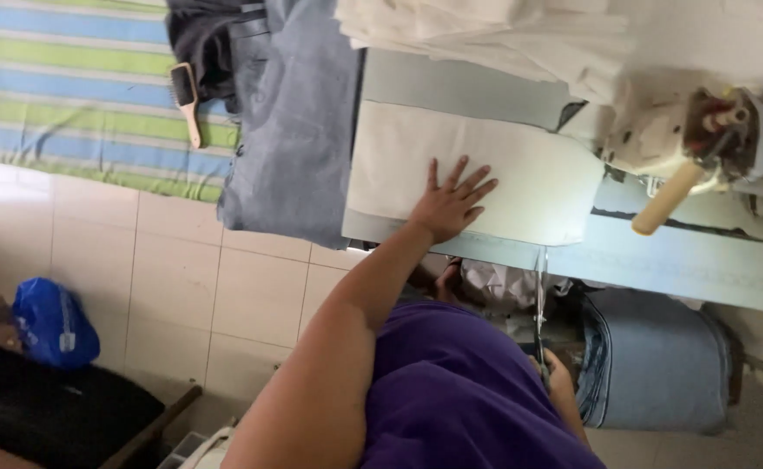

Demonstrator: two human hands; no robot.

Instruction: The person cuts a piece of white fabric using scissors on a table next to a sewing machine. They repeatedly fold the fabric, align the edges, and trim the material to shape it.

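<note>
Flat out: cream cloth panel under one hand, scissors in the other

Left hand point(451, 204) lies open, fingers spread, palm down on a cream cloth panel point(520, 174) spread across the grey tabletop point(659, 256). The panel lies flat and smooth, its near edge close to the tabletop's front edge, its right end rounded off beside the sewing machine point(703, 130).

Right hand point(559, 386) sits low, below the tabletop edge, partly hidden behind the purple shirt point(459, 391). It looks closed around the handles of a pair of scissors point(539, 304), blades pointing up toward the panel's edge; the exact grip cannot be made out.

Handling, as a judgement: the panel looks light and limp, thin enough to slide or wrinkle on the smooth tabletop. A flat palm pressing near the edge, as now, seems the sound way to keep it from creeping; pinching a corner or the free edge would lift it easily. Not fragile, but prone to bunching.

Around it: a grey-blue cloth point(290, 122) hangs over the left end, more cream cloth point(503, 35) is heaped behind, a wooden hairbrush point(186, 100) lies on a striped sheet point(69, 95), a denim roll point(650, 356) sits under the tabletop, a blue bag point(51, 321) rests on the tiled floor point(181, 278).
</note>
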